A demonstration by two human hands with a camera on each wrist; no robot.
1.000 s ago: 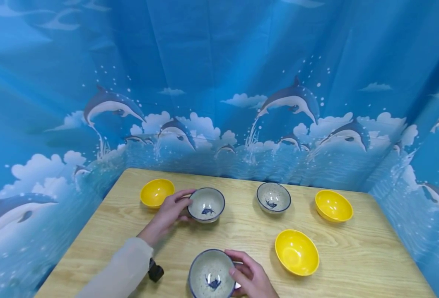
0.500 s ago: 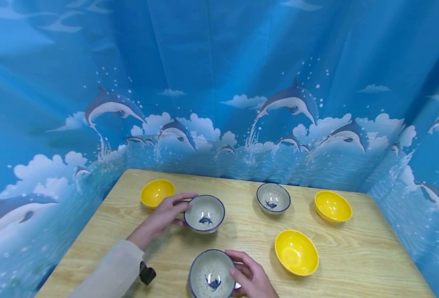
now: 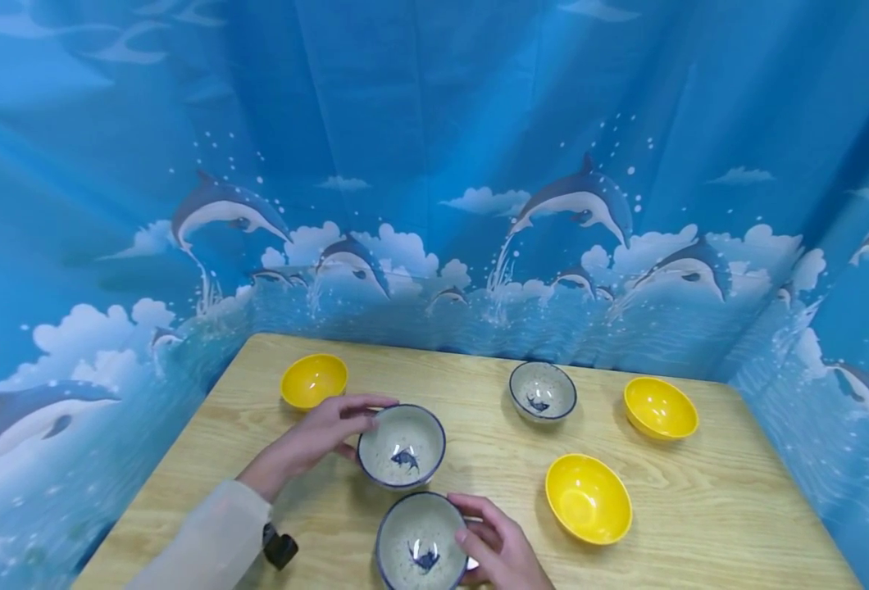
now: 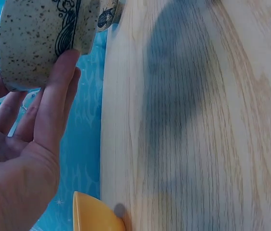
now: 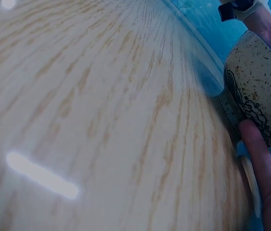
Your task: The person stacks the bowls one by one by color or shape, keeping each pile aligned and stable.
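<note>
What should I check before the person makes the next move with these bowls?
1. Left hand has a grip on the left fish-painted bowl: ok, thumb and fingers hold its side.
2. Right hand has a grip on the front fish-painted bowl: ok.
3. Both held bowls have nothing inside: ok, the painted fish show plainly.
4. Gap between the held bowls: cannot tell; they meet in the head view, but contact is unclear.
5. Rear fish-painted bowl out of the way: ok, it stands apart from both hands.
6. Front yellow bowl clear of the right hand: ok, bare tabletop shows between.
</note>
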